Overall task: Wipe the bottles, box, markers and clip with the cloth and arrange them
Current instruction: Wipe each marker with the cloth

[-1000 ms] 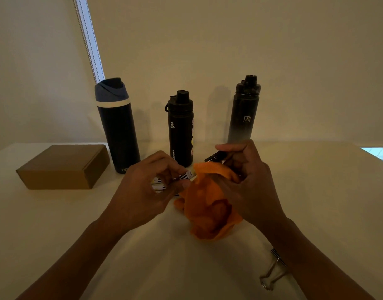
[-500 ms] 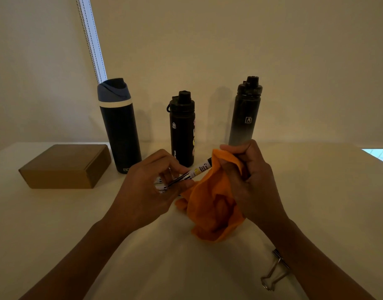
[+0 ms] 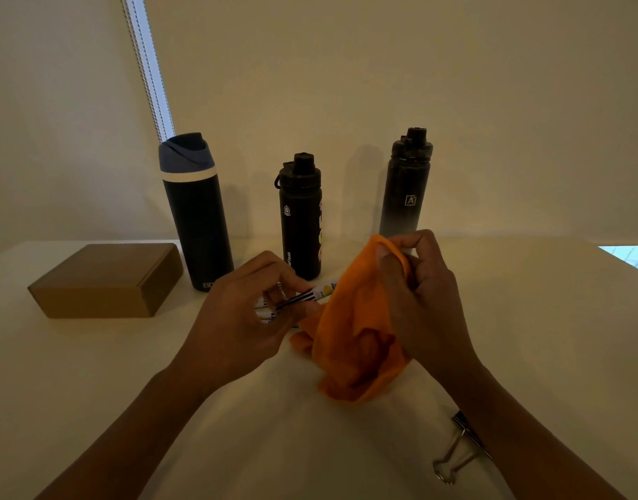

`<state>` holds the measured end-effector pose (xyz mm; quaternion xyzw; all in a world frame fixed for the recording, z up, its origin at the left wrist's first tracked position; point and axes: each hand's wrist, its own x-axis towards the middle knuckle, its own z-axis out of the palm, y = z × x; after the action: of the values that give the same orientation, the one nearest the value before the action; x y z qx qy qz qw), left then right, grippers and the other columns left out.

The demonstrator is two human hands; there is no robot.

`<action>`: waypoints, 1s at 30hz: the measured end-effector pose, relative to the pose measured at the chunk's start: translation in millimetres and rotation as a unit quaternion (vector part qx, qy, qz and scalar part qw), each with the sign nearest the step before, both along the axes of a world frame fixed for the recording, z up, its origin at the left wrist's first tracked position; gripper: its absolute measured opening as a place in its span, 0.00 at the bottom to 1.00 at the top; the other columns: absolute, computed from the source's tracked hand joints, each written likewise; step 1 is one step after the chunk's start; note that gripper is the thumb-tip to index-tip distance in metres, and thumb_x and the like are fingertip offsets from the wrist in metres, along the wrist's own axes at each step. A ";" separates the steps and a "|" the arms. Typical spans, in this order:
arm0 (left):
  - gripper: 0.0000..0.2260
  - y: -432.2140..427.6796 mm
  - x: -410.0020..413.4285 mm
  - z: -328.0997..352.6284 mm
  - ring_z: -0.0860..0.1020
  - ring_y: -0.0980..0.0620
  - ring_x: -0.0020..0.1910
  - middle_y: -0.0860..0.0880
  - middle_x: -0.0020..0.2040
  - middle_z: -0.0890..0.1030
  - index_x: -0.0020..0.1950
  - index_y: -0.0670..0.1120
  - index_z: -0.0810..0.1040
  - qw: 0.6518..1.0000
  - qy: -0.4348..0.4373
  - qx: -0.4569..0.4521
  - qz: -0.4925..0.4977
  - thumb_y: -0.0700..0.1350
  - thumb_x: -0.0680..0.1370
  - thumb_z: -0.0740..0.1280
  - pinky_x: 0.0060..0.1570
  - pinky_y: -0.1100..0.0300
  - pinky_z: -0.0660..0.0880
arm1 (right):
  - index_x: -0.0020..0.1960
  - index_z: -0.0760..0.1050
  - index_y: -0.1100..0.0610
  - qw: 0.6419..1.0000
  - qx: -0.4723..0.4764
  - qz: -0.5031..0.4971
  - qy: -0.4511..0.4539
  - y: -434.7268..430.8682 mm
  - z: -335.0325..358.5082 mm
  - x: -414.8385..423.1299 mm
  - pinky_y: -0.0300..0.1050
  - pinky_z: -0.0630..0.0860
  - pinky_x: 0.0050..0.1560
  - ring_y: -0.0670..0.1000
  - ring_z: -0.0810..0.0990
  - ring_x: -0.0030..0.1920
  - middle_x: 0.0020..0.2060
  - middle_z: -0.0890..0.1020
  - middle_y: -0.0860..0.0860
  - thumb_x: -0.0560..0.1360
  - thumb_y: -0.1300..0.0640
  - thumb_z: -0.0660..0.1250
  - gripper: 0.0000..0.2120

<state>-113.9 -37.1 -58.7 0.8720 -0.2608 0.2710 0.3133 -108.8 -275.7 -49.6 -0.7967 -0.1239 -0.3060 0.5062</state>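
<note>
My left hand [image 3: 238, 319] grips a bundle of markers [image 3: 303, 297] by their near ends above the table. My right hand [image 3: 422, 294] holds the orange cloth [image 3: 353, 341] wrapped over the far end of one marker, so that tip is hidden. Three dark bottles stand at the back: a navy one with a blue lid [image 3: 196, 214] on the left, a short black one [image 3: 300, 218] in the middle, a tall black one [image 3: 406, 185] on the right. A brown cardboard box [image 3: 104, 281] lies at the left. A metal binder clip [image 3: 454, 452] lies under my right forearm.
The white table [image 3: 93, 391] runs back to a plain wall. A bright window strip [image 3: 148, 63] rises behind the navy bottle, and the table's right edge [image 3: 628, 258] shows a lit gap.
The cloth in my right hand has slid up along the marker and now covers its far end. My left hand kept the markers in place.
</note>
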 end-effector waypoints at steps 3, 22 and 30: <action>0.11 1.5 -1.5 4.4 0.78 0.59 0.49 0.59 0.50 0.78 0.53 0.51 0.82 1.000 0.002 -0.009 -0.002 0.51 0.72 0.76 0.51 0.71 0.75 | 0.58 0.72 0.48 1.000 -0.004 -0.007 0.015 -4.8 -0.7 6.7 0.31 0.77 0.38 0.42 0.80 0.42 0.40 0.80 0.45 0.80 0.43 0.63 0.11; 0.10 -12.7 -7.6 5.7 0.79 0.61 0.46 0.60 0.46 0.78 0.51 0.51 0.82 0.996 0.009 -0.080 0.040 0.54 0.73 0.74 0.43 0.74 0.74 | 0.62 0.72 0.40 0.997 0.003 0.053 0.056 10.1 -0.7 3.0 0.33 0.80 0.46 0.38 0.82 0.51 0.51 0.82 0.37 0.77 0.40 0.66 0.15; 0.10 -14.9 -8.1 1.2 0.77 0.61 0.50 0.63 0.48 0.74 0.53 0.59 0.75 0.998 -0.034 -0.043 -0.028 0.61 0.75 0.65 0.50 0.74 0.74 | 0.57 0.72 0.45 0.996 0.014 0.048 0.079 10.6 -6.0 3.9 0.36 0.78 0.35 0.44 0.82 0.32 0.33 0.82 0.46 0.79 0.40 0.62 0.11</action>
<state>-122.0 -52.0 -57.4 0.8406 -0.2836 0.3024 0.3486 -104.9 -265.1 -55.6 -0.8044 -0.1177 -0.2193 0.5394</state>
